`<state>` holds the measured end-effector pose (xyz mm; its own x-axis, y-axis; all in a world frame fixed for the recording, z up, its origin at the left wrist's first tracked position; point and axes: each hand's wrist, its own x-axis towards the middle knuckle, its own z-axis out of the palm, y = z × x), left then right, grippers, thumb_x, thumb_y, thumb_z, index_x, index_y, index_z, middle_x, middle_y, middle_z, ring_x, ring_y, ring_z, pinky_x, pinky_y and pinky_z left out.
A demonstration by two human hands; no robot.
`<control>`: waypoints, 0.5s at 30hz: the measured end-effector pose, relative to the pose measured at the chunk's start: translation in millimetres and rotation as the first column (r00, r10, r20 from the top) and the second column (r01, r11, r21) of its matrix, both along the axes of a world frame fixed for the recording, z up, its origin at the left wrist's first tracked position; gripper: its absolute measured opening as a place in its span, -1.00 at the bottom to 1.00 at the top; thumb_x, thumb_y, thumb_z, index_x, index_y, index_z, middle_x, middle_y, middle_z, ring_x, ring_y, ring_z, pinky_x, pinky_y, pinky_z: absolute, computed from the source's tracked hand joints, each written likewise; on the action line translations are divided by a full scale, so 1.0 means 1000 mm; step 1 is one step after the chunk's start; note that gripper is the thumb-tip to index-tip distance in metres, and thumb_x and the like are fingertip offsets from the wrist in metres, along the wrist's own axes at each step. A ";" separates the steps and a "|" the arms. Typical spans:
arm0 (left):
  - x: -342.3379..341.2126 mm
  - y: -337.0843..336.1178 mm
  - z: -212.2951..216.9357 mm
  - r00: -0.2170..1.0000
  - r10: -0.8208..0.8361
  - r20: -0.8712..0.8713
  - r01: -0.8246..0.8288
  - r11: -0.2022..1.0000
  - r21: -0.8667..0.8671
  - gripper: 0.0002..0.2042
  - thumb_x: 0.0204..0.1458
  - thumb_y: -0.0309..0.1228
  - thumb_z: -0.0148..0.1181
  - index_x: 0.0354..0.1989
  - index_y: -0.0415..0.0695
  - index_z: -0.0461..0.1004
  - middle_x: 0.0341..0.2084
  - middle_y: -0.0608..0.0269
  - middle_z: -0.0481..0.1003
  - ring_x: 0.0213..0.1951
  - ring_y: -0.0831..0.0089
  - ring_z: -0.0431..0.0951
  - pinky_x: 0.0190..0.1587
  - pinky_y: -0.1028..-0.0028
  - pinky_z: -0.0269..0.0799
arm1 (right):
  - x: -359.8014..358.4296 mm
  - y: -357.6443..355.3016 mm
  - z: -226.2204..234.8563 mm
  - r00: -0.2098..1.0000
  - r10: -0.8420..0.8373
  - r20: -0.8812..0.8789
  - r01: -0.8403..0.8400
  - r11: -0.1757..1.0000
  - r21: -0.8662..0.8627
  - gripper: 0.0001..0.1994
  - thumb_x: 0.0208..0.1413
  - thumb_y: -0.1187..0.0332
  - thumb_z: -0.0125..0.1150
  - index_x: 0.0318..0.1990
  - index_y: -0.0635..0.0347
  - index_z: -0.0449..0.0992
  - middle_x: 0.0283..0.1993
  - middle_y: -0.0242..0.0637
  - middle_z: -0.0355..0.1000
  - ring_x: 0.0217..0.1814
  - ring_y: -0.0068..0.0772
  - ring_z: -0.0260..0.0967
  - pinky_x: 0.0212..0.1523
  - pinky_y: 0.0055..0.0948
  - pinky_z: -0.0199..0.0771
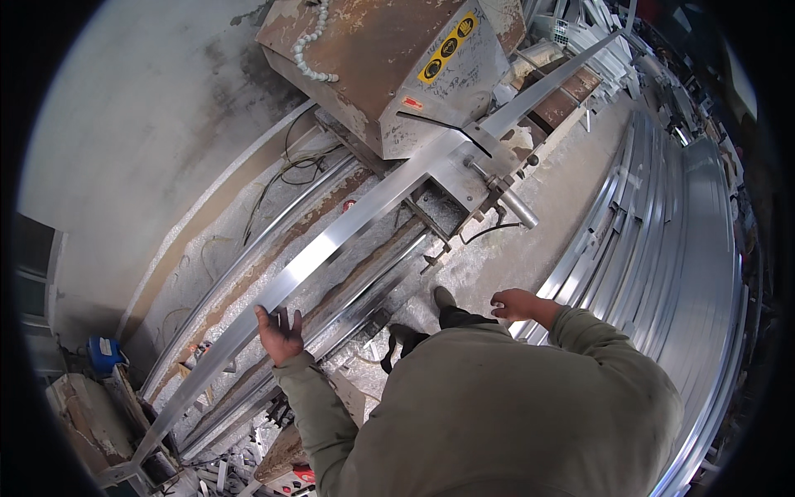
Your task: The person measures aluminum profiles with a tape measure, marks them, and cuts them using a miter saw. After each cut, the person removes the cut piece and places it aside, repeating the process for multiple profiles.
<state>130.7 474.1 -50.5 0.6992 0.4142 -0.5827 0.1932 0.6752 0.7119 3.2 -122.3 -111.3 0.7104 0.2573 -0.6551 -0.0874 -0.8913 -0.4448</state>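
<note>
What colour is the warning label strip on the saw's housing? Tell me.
Yellow with black round symbols, on the warning label strip of the rusty brown housing; the head view shows it.

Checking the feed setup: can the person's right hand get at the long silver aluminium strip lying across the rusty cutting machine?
Probably yes: the right hand hangs free and open, nothing between it and the long silver aluminium strip, which the left hand already touches.

We see a long aluminium profile [331,244], bright, smooth, glossy, under the left hand [280,334]. The saw housing [373,58] is sheet metal, matt, rust-stained, scuffed paint. We note stacked metal profiles [679,248] with a smooth satin sheen. The machine bed [248,273] looks rusty, dusty, rough. Jacket sleeve [319,414] is matt olive cloth. Floor [124,108] is dull, rough concrete.
</note>
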 end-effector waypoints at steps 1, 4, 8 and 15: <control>0.000 -0.001 0.002 1.000 0.008 0.010 -0.008 1.000 0.000 -0.47 0.31 0.20 0.29 0.26 0.15 0.48 0.19 0.40 0.46 0.25 0.31 0.42 0.29 -0.07 0.37 | -0.001 0.001 0.003 1.000 0.005 -0.003 -0.005 1.000 0.006 -0.52 0.32 0.00 0.28 0.20 0.15 0.60 0.12 0.02 0.65 0.17 0.20 0.58 0.18 0.04 0.55; -0.010 0.008 -0.005 0.998 0.052 -0.029 -0.052 0.999 0.010 -0.35 0.26 0.23 0.33 0.36 0.09 0.42 0.32 0.26 0.40 0.39 0.21 0.37 0.33 -0.21 0.32 | 0.014 0.004 0.010 0.996 0.093 -0.009 -0.092 0.996 0.018 -0.51 0.30 0.01 0.29 0.19 0.18 0.60 0.10 0.03 0.65 0.17 0.20 0.58 0.18 0.03 0.55; -0.072 -0.015 0.016 0.988 0.154 0.016 -0.154 0.988 0.029 -0.08 0.28 0.23 0.31 0.60 -0.11 0.12 0.57 -0.04 0.14 0.47 0.10 0.31 0.35 -0.12 0.41 | 0.039 0.022 0.027 0.993 0.104 0.050 -0.108 0.991 0.077 -0.60 0.27 0.11 0.37 0.10 0.21 0.64 -0.10 0.07 0.68 -0.09 0.12 0.67 -0.02 -0.05 0.66; -0.309 -0.128 0.011 0.969 0.182 -0.169 -0.152 0.973 0.174 -0.32 0.26 -0.10 0.44 0.39 -0.31 0.39 0.17 0.00 0.55 0.09 0.24 0.60 0.08 0.16 0.58 | 0.049 0.029 -0.015 0.969 0.222 -0.111 -0.191 0.953 0.237 -0.59 0.38 0.17 0.30 0.14 0.38 0.58 -0.08 0.08 0.67 -0.05 -0.13 0.67 -0.02 -0.21 0.64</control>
<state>-178.0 345.7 -39.0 0.4998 0.6137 -0.6112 0.2240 0.5901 0.7757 51.9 -93.5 -126.8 0.5353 0.5392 -0.6501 0.0155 -0.7758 -0.6307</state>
